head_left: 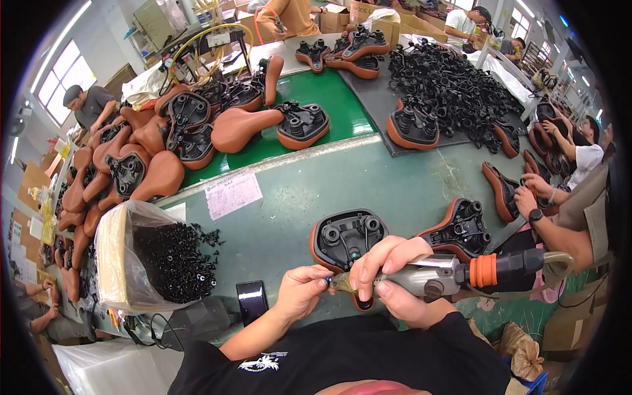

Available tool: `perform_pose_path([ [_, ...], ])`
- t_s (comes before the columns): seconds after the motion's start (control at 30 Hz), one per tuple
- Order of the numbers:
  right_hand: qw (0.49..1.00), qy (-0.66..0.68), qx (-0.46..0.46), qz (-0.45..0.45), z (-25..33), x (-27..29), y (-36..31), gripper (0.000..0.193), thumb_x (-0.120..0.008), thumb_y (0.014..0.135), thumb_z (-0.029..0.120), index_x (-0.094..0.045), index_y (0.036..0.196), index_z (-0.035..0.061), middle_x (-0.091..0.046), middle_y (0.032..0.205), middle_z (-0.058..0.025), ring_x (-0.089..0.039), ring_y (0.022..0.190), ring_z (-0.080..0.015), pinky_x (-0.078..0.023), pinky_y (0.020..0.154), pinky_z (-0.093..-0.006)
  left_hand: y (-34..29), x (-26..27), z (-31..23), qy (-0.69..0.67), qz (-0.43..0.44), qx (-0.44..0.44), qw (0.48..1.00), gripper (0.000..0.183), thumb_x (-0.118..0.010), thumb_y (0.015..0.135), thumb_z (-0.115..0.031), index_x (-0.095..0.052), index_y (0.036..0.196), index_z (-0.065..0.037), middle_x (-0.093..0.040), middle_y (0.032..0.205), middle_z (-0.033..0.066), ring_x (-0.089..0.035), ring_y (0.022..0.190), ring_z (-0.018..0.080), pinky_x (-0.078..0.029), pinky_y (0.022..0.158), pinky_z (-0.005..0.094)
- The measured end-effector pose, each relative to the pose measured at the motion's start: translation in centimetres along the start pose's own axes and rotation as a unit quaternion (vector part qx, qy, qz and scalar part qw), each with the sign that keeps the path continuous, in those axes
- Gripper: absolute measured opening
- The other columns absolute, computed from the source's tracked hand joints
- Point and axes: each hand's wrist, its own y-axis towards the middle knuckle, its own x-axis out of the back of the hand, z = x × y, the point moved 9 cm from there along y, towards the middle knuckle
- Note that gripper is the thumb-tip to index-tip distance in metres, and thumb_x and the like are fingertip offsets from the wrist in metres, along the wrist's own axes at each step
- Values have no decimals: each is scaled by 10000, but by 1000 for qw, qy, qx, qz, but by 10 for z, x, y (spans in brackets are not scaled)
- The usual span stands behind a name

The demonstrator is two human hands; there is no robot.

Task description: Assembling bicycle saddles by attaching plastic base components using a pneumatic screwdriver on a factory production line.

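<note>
My right hand (pixel 395 280) is wrapped round a silver air screwdriver (pixel 438 275) with an orange ring, its nose pointing left. The fingers of my left hand (pixel 301 291) pinch a small blue-tipped screw (pixel 328 280) at the driver's tip. Just beyond both hands a brown bicycle saddle (pixel 349 230) lies underside up, showing its black base; my hands and the tool cover its near part. To its right, another upturned saddle (pixel 464 227) rests on the bench.
A plastic-lined box (pixel 112 257) of black screws (pixel 174 263) stands at left, some spilled beside it. A phone (pixel 251 301) and a pink paper (pixel 234 195) lie nearby. Brown saddles (pixel 158 178) are heaped far left, black clamps (pixel 454 92) far right. A co-worker's hands (pixel 532 194) hold a saddle at right.
</note>
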Motion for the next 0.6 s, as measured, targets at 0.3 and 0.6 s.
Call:
perform_pose_path([
  [0.3,996,-71,45,43,4,-2,8,342,-654,921,-45,-477,1185,81,-654,1143,-240,-714,794,-258,-609,746,-428,-4,17,17,177,-27,159,971,283,-638,1071,-184,-706,1260,15,-734,1098,151,-694,893,174,-561,790,298],
  [0.6,973,-210,83,42,22,26,2,308,-577,1012,157,-458,1293,110,-561,1132,-133,-613,698,-160,-531,705,-394,51,20,-60,713,-35,-199,672,981,-946,721,-406,-496,1489,5,-530,1487,235,-539,1367,399,-432,1151,492],
])
